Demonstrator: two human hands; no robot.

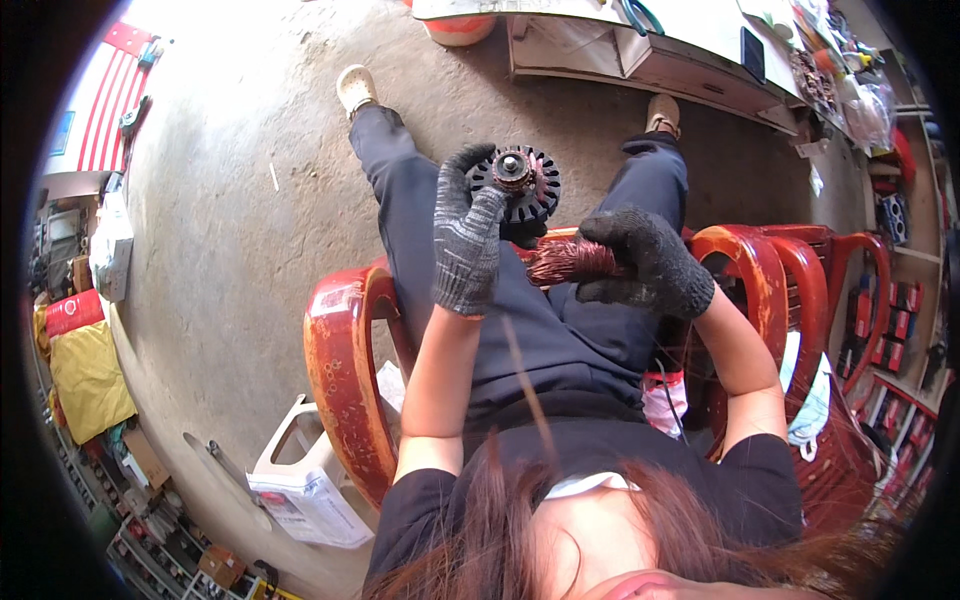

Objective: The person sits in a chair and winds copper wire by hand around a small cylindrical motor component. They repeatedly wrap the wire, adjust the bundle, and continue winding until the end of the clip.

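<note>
In a grey knit glove, my left hand (468,238) is closed around the side of a motor armature (541,192). This is a round dark core with slots about its edge; a copper-coloured commutator and a shaft end face up. Just to its right, my right hand (652,262), in a darker glove, grips a thick bundle of reddish-brown copper wire (568,262). The bundle's left end points toward the armature, below it in the view. I cannot make out whether the two touch. Both are held above my lap, and my right palm hides the bundle's other end.
I sit on a worn red wooden chair (338,330). Ahead stands a white workbench (650,70) with a dark phone (752,54) on it; a red-and-white bucket (460,30) is beside it. A white plastic stool (300,450) is at lower left, stocked shelves (905,250) at right.
</note>
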